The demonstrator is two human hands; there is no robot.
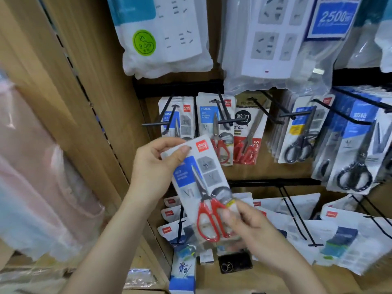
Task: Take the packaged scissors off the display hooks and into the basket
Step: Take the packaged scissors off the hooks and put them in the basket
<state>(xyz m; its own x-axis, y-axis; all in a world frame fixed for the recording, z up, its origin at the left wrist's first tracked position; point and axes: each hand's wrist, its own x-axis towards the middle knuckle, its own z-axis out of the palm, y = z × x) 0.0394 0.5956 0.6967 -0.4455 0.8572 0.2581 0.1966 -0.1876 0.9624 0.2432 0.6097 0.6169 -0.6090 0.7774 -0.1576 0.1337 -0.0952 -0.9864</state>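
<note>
Holding scissors pack — left hand top | right hand bottom

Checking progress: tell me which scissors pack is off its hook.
The red-handled scissors pack, tilted, with the left hand pinching its top and the right hand its bottom; the others hang on hooks.

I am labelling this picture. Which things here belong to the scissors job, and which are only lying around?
Belong to the job: red-handled scissors pack, held by the left hand at its top and the right hand lower down; black-handled scissors packs hanging on display. No basket shows.

Just lying about: power strips in bags above; phone below.
</note>
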